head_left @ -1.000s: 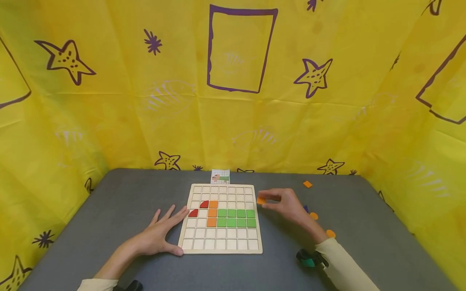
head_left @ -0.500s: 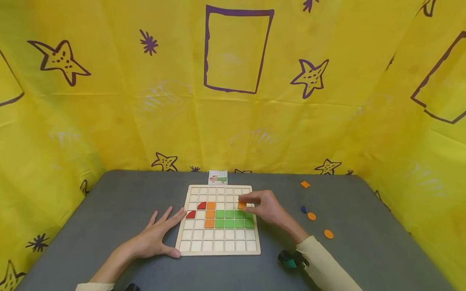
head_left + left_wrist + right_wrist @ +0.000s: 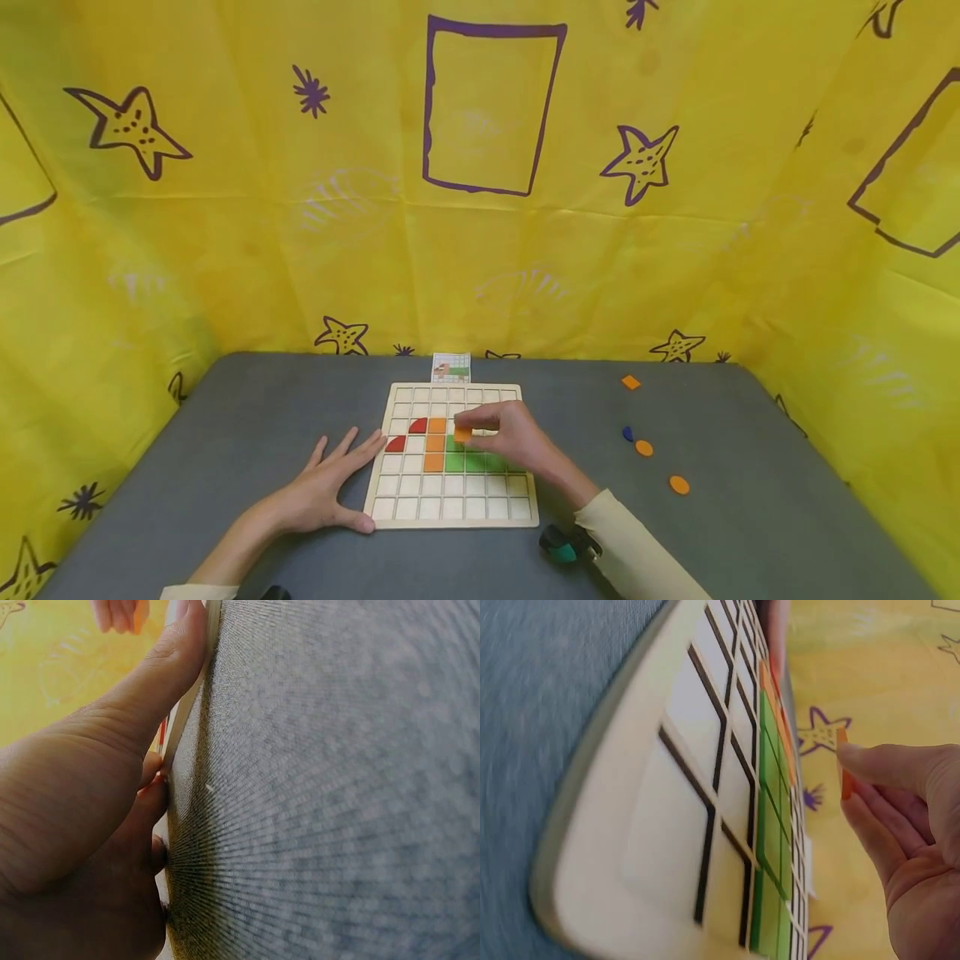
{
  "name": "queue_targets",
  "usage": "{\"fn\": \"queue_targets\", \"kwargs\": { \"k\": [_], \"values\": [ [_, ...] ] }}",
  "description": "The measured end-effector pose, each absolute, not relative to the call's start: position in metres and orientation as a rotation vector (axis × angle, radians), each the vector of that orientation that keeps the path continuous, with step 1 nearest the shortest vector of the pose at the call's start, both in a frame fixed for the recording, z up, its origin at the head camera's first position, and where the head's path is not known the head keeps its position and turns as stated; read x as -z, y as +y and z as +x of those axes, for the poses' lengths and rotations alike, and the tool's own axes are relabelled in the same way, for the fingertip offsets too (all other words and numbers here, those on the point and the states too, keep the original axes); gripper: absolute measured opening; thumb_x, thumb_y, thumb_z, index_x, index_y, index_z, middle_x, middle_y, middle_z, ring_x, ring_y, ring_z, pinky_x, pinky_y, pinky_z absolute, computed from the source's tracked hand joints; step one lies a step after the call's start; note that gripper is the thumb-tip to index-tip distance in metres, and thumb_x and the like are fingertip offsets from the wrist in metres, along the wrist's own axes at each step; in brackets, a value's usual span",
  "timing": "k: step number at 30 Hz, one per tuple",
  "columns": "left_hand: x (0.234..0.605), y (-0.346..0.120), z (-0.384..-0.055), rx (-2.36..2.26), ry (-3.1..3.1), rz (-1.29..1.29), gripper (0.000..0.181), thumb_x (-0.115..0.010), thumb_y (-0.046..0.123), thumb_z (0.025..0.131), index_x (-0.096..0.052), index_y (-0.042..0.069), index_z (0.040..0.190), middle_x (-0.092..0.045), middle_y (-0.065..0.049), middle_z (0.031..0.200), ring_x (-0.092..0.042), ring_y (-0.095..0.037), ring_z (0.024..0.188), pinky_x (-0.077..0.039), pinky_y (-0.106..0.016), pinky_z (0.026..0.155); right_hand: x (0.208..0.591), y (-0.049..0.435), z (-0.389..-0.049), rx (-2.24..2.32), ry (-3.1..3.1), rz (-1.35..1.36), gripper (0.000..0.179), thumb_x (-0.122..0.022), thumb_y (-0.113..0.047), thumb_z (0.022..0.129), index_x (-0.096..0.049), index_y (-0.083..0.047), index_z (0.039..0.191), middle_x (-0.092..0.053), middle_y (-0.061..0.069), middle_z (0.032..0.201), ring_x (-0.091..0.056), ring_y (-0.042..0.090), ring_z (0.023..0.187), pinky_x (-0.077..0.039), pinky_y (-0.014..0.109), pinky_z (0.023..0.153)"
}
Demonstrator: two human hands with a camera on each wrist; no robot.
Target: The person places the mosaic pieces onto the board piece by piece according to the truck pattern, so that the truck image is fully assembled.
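Observation:
Between the thumb and fingers of my right hand (image 3: 517, 433) is an orange square tile (image 3: 462, 435), raised above the wooden grid board (image 3: 420, 526). The right wrist view shows that tile (image 3: 844, 765) edge-on, apart from the board. Spread fingers of my left hand (image 3: 307, 492) touch the board's left edge, the thumb at its near corner. Set in the grid are two red quarter-circle tiles (image 3: 395, 445), a column of three orange squares (image 3: 434, 462), and several green squares (image 3: 454, 462), some hidden by my right hand.
A small printed card (image 3: 452, 367) lies behind the board. To the right on the grey table (image 3: 277, 400) are an orange diamond (image 3: 631, 382), a small blue piece (image 3: 627, 433) and two orange round pieces (image 3: 679, 485). Yellow patterned cloth (image 3: 345, 250) surrounds the table.
My right hand has carried the orange square leftward from beside the board's right edge to above the grid, near the orange column. The left hand stays at the board's edge.

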State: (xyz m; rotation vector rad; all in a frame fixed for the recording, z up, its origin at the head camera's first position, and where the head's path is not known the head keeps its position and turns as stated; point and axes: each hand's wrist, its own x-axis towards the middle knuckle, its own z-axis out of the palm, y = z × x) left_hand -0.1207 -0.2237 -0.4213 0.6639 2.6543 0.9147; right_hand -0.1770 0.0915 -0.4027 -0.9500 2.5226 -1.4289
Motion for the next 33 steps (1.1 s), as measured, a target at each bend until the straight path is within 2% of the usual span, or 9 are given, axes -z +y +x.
{"fn": "queue_targets", "kwargs": {
  "k": [3, 9, 20, 33],
  "values": [
    [0.422, -0.225, -0.119, -0.921, 2.652, 0.655, 0.112, -0.083, 0.053, 0.066, -0.030, 0.009, 0.155, -0.022, -0.014, 0.161, -0.001, -0.049, 0.146, 0.013, -0.068, 0.107, 0.405, 0.082, -0.173, 1.429, 2.497, -0.922, 0.033, -0.077, -0.002, 0.082, -0.073, -0.003, 0.115, -0.073, 0.003, 0.110, -0.069, 0.016, 0.104, -0.053, 0.034, 0.091],
    [0.425, -0.226, -0.121, -0.925, 2.650, 0.670, 0.113, -0.081, 0.057, 0.065, -0.031, 0.011, 0.154, -0.022, -0.016, 0.160, -0.002, -0.050, 0.145, 0.013, -0.067, 0.107, 0.410, 0.066, -0.168, 1.376, 2.488, -0.865, 0.030, -0.079, -0.005, 0.081, -0.076, -0.008, 0.111, -0.073, -0.005, 0.107, -0.066, 0.005, 0.103, -0.052, 0.026, 0.091],
    [0.420, -0.224, -0.120, -0.893, 2.629, 0.622, 0.111, -0.082, 0.053, 0.068, -0.028, 0.012, 0.155, -0.021, -0.012, 0.162, 0.000, -0.048, 0.146, 0.014, -0.068, 0.107, 0.413, 0.037, -0.166, 1.220, 2.507, -1.034, 0.031, -0.079, -0.006, 0.081, -0.075, -0.008, 0.112, -0.073, -0.005, 0.106, -0.065, 0.000, 0.097, -0.050, 0.018, 0.087],
    [0.421, -0.224, -0.120, -0.892, 2.637, 0.635, 0.111, -0.083, 0.052, 0.067, -0.029, 0.012, 0.155, -0.021, -0.013, 0.162, -0.001, -0.049, 0.146, 0.014, -0.068, 0.107, 0.416, 0.024, -0.166, 1.041, 2.588, -1.186, 0.033, -0.079, -0.005, 0.081, -0.075, -0.012, 0.113, -0.073, -0.008, 0.106, -0.063, -0.002, 0.092, -0.049, 0.015, 0.082]
  ]
}}
